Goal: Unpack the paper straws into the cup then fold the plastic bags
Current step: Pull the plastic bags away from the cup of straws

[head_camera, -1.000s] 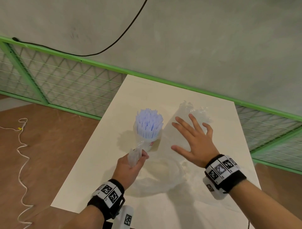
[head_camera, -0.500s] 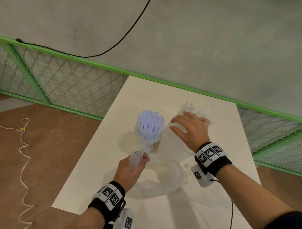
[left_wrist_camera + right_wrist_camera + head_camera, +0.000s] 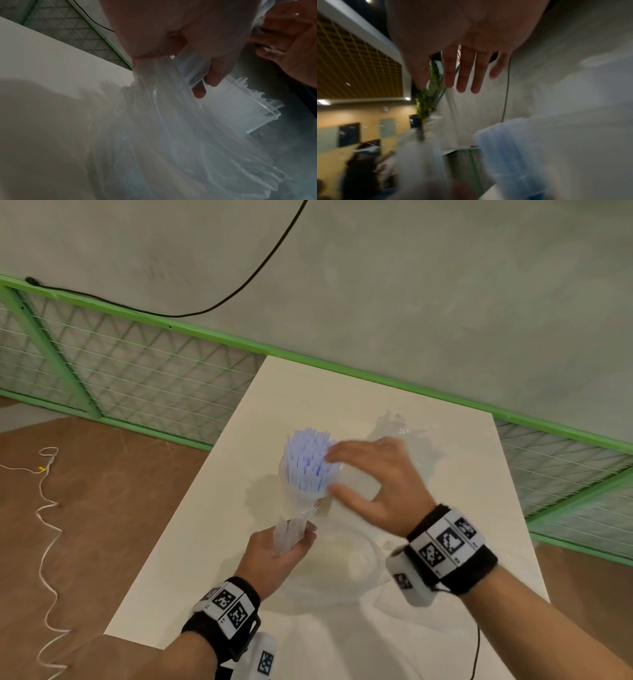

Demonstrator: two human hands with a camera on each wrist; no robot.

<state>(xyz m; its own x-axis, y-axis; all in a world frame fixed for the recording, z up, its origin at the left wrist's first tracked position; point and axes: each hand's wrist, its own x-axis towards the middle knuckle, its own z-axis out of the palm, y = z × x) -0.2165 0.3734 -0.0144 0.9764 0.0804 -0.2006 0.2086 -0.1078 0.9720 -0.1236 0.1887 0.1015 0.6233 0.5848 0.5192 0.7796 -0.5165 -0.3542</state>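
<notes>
1. The paper straws (image 3: 308, 463) stand bunched in the clear cup (image 3: 301, 501), just ahead of the left hand (image 3: 277, 556) and just to the thumb side of the right hand (image 3: 373, 491).
2. The left hand grips the gathered neck of a plastic bag (image 3: 289, 534), fingers curled round it (the film seems to run up towards the cup; whether it wraps the cup I cannot tell).
3. The right hand is spread wide and holds nothing, fingertips at the straw tops, thumb near the cup's side.
4. My reading: this step is freeing the bag from the straws. Steady the bundle with the right hand first, lightly, so the straws neither splay nor tip the cup.
5. Then draw the bag back towards the left wrist slowly; a sharp tug could drag the cup over.
6. More crumpled bags (image 3: 404, 436) lie beyond the right hand's knuckles, on the white table (image 3: 191, 542), for folding afterwards.
</notes>
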